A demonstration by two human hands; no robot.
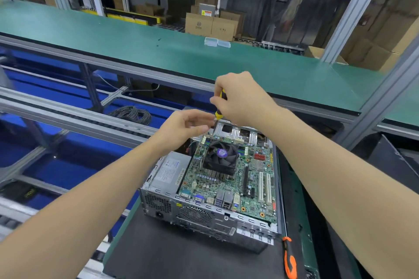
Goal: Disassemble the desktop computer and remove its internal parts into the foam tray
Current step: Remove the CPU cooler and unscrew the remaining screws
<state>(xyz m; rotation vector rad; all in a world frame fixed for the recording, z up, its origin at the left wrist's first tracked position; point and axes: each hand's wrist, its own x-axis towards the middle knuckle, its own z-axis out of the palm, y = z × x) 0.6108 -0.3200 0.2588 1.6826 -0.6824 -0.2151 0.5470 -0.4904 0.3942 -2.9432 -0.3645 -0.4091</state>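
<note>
The right grip [240,99] curls round a yellow-black screwdriver [219,114] above the far end of the open desktop computer [210,190], which lies on a dark mat [170,253]. The left grip [184,125], fingers bent, meets the tool's shaft; contact is unclear.

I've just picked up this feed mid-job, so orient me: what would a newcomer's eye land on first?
The open desktop computer sits centre frame on a dark mat, its green motherboard bare under a black cooler fan. Above its far end, the right hand grips a yellow-and-black screwdriver, with the left hand close by its shaft. An orange-handled tool lies by the case's near right corner.
</note>
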